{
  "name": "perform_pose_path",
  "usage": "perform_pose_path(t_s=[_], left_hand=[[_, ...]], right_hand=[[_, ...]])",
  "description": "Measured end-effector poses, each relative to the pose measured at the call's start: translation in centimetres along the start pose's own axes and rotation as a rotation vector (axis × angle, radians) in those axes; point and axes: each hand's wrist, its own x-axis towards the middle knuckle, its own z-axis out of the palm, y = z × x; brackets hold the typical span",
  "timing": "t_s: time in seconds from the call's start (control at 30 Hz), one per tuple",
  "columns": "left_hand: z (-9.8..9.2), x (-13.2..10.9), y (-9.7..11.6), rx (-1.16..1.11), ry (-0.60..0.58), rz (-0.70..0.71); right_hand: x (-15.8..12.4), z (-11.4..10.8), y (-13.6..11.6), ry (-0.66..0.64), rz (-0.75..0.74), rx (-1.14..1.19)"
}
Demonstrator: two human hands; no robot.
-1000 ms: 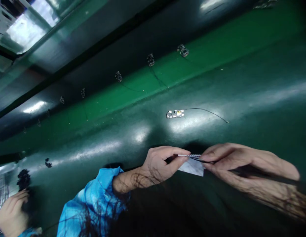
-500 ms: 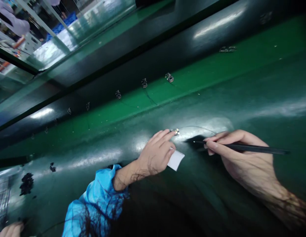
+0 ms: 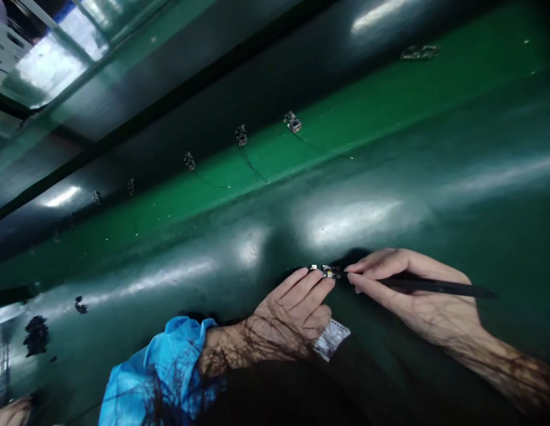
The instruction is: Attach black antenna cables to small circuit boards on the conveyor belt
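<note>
Drawn nearer since half a second ago: the small board [image 3: 327, 271], now met by both hands on the green bench [image 3: 434, 195]. Nearest, a white slip [image 3: 332, 338] is seen sticking out from under the left hand [image 3: 297, 310], the grip on it hidden. Left fingers are stretched out, tips pressed on the board. A black stick [image 3: 434, 287] is pinched in the right hand [image 3: 412, 302], tip at the board's right end. Far off, more boards [image 3: 293, 122] are ranged along the belt.
</note>
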Motion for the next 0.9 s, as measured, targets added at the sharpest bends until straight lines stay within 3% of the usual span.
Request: perform_pose_path(t_s=[0.23,0.5,0.9], left_hand=[[-1.1,0.5,0.4,-0.045,0.185,-0.066],[-1.2,0.6,0.6,-0.031,0.116,-0.040],[-1.3,0.8,0.5,-0.041,0.108,-0.027]], right_hand=[[-0.5,0.1,-0.6,-0.080,-0.074,-0.046],[-0.4,-0.2,-0.9,-0.099,-0.060,-0.101],[-0.5,0.0,-0.6,-0.111,-0.075,-0.114]])
